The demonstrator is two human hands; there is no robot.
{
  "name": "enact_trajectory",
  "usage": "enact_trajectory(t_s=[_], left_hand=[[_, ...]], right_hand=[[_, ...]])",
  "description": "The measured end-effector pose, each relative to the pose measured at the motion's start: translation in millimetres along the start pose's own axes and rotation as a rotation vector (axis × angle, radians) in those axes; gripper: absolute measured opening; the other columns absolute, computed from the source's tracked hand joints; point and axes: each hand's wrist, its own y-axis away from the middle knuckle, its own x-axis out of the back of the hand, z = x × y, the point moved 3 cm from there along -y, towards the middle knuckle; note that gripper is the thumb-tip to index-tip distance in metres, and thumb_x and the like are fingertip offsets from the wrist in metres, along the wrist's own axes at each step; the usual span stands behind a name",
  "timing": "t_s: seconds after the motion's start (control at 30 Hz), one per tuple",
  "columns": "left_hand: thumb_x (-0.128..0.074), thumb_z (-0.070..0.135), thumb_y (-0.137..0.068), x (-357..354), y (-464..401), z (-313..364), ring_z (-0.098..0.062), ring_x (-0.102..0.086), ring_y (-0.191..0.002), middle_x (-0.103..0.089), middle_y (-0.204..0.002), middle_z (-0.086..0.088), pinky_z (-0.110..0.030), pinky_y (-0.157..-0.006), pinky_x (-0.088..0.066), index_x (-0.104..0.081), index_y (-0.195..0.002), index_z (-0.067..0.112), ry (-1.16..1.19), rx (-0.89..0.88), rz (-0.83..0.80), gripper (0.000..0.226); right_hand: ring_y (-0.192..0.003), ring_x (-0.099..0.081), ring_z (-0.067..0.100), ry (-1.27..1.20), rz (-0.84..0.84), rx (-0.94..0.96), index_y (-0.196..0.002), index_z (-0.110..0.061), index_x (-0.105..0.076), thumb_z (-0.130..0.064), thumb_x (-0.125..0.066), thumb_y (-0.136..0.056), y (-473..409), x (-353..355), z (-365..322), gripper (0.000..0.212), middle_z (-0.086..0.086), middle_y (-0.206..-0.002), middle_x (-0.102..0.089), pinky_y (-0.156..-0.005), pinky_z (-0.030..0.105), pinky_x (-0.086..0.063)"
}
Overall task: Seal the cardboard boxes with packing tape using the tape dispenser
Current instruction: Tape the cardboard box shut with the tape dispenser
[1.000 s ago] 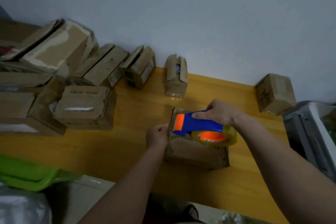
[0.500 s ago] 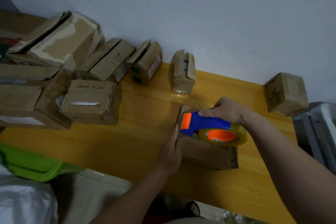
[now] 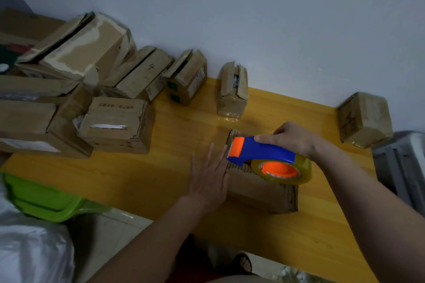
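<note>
Cardboard is everywhere on the yellow tabletop [image 3: 184, 167]. At nine to eleven o'clock stands a pile of boxes [image 3: 76, 80], several with flaps loose or torn, so I judge that most of the sealing is not yet done. A green tub [image 3: 43, 197] sits below the tabletop edge at eight o'clock. Near the middle, the left hand [image 3: 208, 178] is flat with straight, spread fingers and presses against the left side of the box [image 3: 259, 188] that is being sealed. This box lies at about four o'clock from the centre, close to the front edge. Over its top the right hand [image 3: 289, 139] grips the blue and orange tape dispenser [image 3: 259, 156], with the roll of clear tape at its right end. How much tape is already on this box I cannot tell. A narrow box [image 3: 233, 92] with open flaps stands at twelve o'clock beside the wall, and a wrapped box [image 3: 365, 119] lies at two o'clock. Nothing blocks the dispenser's path.
</note>
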Motion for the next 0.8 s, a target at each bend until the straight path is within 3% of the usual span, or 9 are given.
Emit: enact_trajectory(t_s=[0.1,0.23,0.37,0.63,0.73,0.8], left_hand=[[0.004,0.046,-0.087,6.8,0.4,4.6,-0.019,0.027,-0.145,0.012,-0.161,0.013,-0.065,-0.11,0.016,-0.003,-0.153,0.032,-0.109,0.004,-0.006,0.068],[-0.014,0.043,-0.099,10.9,-1.6,8.1,-0.024,0.026,-0.145,0.007,-0.162,0.012,-0.071,-0.104,0.015,0.001,-0.153,0.034,-0.152,0.091,-0.03,0.056],[-0.016,0.043,-0.1,12.6,-2.1,7.8,-0.028,0.025,-0.145,0.004,-0.163,0.002,-0.073,-0.104,0.014,0.001,-0.151,0.04,-0.131,0.184,-0.058,0.054],[-0.019,0.038,-0.102,16.9,0.4,23.3,-0.028,0.018,-0.147,0.006,-0.163,-0.005,-0.058,-0.116,0.008,-0.002,-0.153,0.037,-0.024,0.232,-0.037,0.054],[-0.024,0.038,-0.102,23.8,-7.9,36.1,-0.024,0.021,-0.146,0.017,-0.161,-0.009,-0.048,-0.121,0.005,0.004,-0.154,0.016,-0.064,0.087,0.042,0.063],[-0.029,0.057,-0.098,23.8,-18.8,46.6,-0.021,0.028,-0.144,0.027,-0.157,-0.009,-0.042,-0.121,0.007,0.019,-0.15,0.009,-0.075,-0.109,-0.02,0.086]], right_hand=[[-0.068,-0.066,0.017,0.006,-0.023,0.009,-0.091,-0.008,-0.063,-0.056,-0.066,-0.08,3.4,2.0,-1.7,0.049,0.011,-0.085,-0.072,-0.063,0.027,-0.052],[-0.073,-0.065,0.019,0.045,-0.023,0.019,-0.092,-0.007,-0.064,-0.056,-0.066,-0.079,8.6,2.9,1.1,0.051,0.012,-0.087,-0.072,-0.071,0.032,-0.053],[-0.065,-0.062,0.015,0.106,0.016,0.001,-0.082,-0.008,-0.065,-0.056,-0.067,-0.079,26.8,28.4,17.5,0.047,0.005,-0.072,-0.069,-0.057,0.025,-0.046],[-0.072,-0.066,0.017,0.064,-0.007,-0.014,-0.088,-0.01,-0.062,-0.054,-0.068,-0.078,32.8,35.5,49.6,0.045,0.006,-0.079,-0.07,-0.058,0.023,-0.047],[-0.074,-0.067,0.019,0.032,0.009,-0.015,-0.09,-0.008,-0.064,-0.055,-0.068,-0.077,30.1,34.6,56.5,0.049,0.008,-0.081,-0.071,-0.062,0.026,-0.05],[-0.074,-0.066,0.02,0.035,0.02,-0.03,-0.088,-0.007,-0.065,-0.055,-0.069,-0.077,30.1,35.7,59.4,0.05,0.009,-0.08,-0.071,-0.064,0.028,-0.05]])
